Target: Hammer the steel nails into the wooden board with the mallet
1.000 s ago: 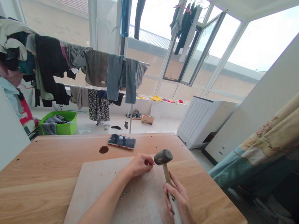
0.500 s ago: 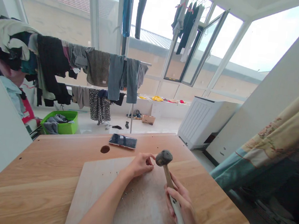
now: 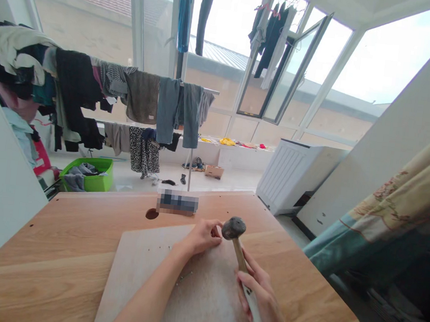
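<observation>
My right hand [image 3: 257,288] is wrapped round the wooden handle of a hammer [image 3: 234,228], whose dark, rounded head is raised beside my left fingers. Close to the far right part of a pale board [image 3: 143,261], my left hand [image 3: 205,238] is closed in a pinch. Whatever it pinches is too small or hidden to make out. Several small nails [image 3: 183,276] lie loose on the board near my left forearm, and a few tiny ones show further left. The board rests flat on a wooden table [image 3: 56,247].
A blurred phone [image 3: 178,202] lies beyond the board, by a round hole [image 3: 152,214] in the tabletop. Behind the table stand a green basket [image 3: 100,179] with clothes, a drying rack hung with laundry [image 3: 141,97] and a white cabinet-like appliance [image 3: 283,173]. A curtain [image 3: 378,219] hangs at right.
The hammer head has shifted slightly left, nearer my left fingers. My left hand keeps its pinch in nearly the same place.
</observation>
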### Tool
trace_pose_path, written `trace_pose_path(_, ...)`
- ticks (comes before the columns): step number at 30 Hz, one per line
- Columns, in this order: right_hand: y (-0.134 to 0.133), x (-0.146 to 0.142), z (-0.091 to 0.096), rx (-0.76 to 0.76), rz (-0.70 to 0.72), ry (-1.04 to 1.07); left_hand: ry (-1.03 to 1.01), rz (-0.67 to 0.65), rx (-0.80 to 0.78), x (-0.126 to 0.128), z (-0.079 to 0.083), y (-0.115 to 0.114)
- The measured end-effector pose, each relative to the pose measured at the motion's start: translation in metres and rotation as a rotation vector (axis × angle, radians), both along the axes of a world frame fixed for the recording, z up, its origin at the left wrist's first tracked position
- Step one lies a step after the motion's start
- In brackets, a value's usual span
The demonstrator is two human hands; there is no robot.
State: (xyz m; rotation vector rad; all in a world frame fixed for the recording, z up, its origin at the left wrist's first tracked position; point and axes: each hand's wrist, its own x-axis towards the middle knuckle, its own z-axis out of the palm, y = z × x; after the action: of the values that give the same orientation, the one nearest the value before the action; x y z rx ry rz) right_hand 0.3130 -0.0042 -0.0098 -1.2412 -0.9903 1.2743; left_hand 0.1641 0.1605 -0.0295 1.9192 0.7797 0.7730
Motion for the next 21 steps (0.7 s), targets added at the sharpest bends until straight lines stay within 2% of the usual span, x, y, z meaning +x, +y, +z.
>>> trace_pose_path(4,0.0,-0.001,-0.003,0.009,0.035,-0.005,0.038,0.016,0.02,0.0,0.003,-0.002)
trace_pose_path(10,0.001,-0.001,-0.005,-0.013,-0.002,-0.034,0.165,-0.01,0.034,0.0,0.01,-0.001)
trace_pose_path(15,0.006,0.003,-0.004,-0.064,-0.174,-0.02,0.348,-0.054,0.092,-0.018,0.036,0.004)
trace_pose_path(18,0.009,0.006,-0.004,-0.098,-0.172,-0.034,0.445,-0.078,0.149,-0.035,0.054,-0.002)
trace_pose_path(21,0.009,0.007,-0.004,-0.095,-0.163,-0.048,0.494,-0.11,0.169,-0.049,0.063,-0.014)
